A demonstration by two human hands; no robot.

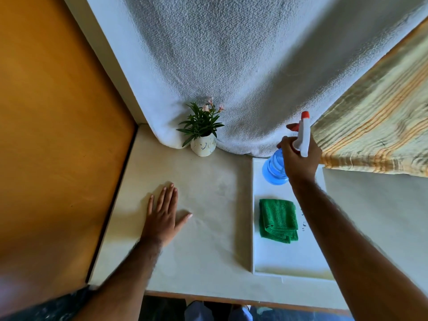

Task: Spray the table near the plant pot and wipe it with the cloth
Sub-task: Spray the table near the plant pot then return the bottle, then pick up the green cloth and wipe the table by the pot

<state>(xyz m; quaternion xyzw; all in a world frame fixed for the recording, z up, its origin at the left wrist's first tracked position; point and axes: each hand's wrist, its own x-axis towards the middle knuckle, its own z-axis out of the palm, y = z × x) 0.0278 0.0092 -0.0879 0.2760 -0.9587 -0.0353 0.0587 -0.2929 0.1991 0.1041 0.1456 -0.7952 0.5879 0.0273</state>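
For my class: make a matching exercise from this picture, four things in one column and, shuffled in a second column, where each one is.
Things:
1. cloth
2. spray bottle
3. plant pot
4. left hand

Places:
A. held in the right hand
B. flat on the table
C. folded on the white tray
D. at the back of the table, by the white fabric

Pairs: 1-C, 2-A, 3-D, 4-B

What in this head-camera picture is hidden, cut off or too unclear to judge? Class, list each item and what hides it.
- Spray bottle: its neck is covered by the right hand in the head view.
- Tray: right side hidden under the right forearm.
- Dark specks beside the green cloth: too small to identify.
- Table: whether wet, unclear.
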